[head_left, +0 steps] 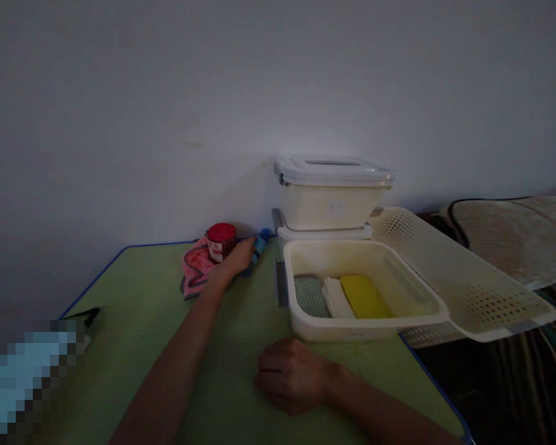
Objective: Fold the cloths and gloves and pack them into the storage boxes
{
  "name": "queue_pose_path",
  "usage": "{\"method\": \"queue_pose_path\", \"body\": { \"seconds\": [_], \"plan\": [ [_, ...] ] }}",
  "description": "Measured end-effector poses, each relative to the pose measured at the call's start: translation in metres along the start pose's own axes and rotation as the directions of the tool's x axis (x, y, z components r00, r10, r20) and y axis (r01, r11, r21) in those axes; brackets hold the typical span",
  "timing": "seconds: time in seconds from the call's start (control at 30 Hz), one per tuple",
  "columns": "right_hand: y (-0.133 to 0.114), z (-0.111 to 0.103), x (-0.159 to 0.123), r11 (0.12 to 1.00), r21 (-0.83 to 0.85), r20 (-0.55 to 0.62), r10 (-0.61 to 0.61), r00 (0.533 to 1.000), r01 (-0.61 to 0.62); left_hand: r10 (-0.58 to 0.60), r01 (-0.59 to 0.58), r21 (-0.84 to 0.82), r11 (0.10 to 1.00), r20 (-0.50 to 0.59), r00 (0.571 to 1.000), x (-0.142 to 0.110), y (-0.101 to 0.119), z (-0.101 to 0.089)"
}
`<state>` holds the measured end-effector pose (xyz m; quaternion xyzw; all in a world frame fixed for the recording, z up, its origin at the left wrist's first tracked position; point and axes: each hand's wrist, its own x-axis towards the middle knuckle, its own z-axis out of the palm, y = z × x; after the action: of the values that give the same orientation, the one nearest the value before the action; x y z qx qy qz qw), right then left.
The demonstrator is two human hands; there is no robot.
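My left hand (238,258) reaches across the green table (134,309) to the far edge and closes around a blue bottle (259,245) lying by the wall. Just left of it stand a red-lidded jar (221,241) and a pink cloth (195,269). My right hand (291,374) rests on the table as a loose fist with nothing visible in it, just in front of an open cream bin (306,327). The bin holds a grey-green cloth (310,295), a white folded cloth (337,298) and a yellow sponge (364,296).
A lidded white container (332,193) sits stacked behind the open bin. A perforated cream tray (463,278) leans off the table's right side. A patterned cushion (514,232) lies far right. A dark object (86,316) sits at the table's left edge.
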<state>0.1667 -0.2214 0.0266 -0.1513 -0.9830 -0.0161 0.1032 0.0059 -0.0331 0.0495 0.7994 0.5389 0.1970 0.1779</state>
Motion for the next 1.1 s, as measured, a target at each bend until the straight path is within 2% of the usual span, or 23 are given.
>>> {"method": "queue_pose_path", "body": {
  "seconds": [0.2, 0.33, 0.43, 0.57, 0.77, 0.8, 0.83, 0.93, 1.03, 1.1],
  "plan": [
    [0.001, 0.000, -0.001, 1.000, 0.017, -0.012, 0.017, 1.000, -0.017, -0.079, 0.071, 0.110, 0.991, 0.073, 0.994, -0.006, 0.017, 0.007],
    [0.002, -0.001, -0.001, 1.000, 0.019, -0.018, 0.015, 1.000, -0.015, -0.185, 0.172, 0.163, 0.972, 0.071, 0.980, -0.010, 0.031, 0.012],
    [0.001, 0.000, -0.002, 1.000, 0.006, -0.016, 0.010, 1.000, -0.009, -0.253, 0.243, 0.137, 0.960, 0.058, 0.966, -0.012, 0.034, 0.010],
    [0.000, 0.001, -0.004, 1.000, 0.008, -0.011, 0.006, 1.000, -0.006, -0.284, 0.284, 0.012, 0.959, 0.084, 0.955, -0.013, 0.031, -0.011],
    [-0.001, 0.000, -0.003, 1.000, 0.024, -0.011, 0.010, 1.000, -0.010, -0.240, 0.239, -0.272, 0.932, 0.027, 0.970, -0.031, 0.037, -0.071],
    [-0.002, 0.000, -0.003, 1.000, 0.024, -0.010, 0.010, 1.000, -0.010, -0.235, 0.222, -0.358, 0.907, 0.007, 0.972, -0.035, 0.039, -0.080],
    [-0.002, 0.000, -0.003, 1.000, 0.026, -0.008, 0.010, 1.000, -0.010, -0.229, 0.183, -0.509, 0.841, -0.027, 0.973, -0.040, 0.042, -0.088],
    [-0.005, -0.001, -0.004, 0.998, 0.055, -0.015, 0.025, 1.000, -0.024, -0.179, 0.010, -0.828, 0.560, -0.110, 0.978, -0.055, 0.053, -0.107],
    [-0.010, -0.001, -0.006, 0.972, 0.206, -0.082, 0.133, 0.988, -0.114, -0.096, -0.114, -0.925, 0.364, -0.158, 0.983, -0.068, 0.068, -0.116],
    [-0.013, -0.001, -0.005, 0.874, 0.435, -0.139, 0.303, 0.943, -0.217, -0.026, -0.155, -0.950, 0.272, -0.168, 0.985, -0.075, 0.077, -0.119]
  ]
}}
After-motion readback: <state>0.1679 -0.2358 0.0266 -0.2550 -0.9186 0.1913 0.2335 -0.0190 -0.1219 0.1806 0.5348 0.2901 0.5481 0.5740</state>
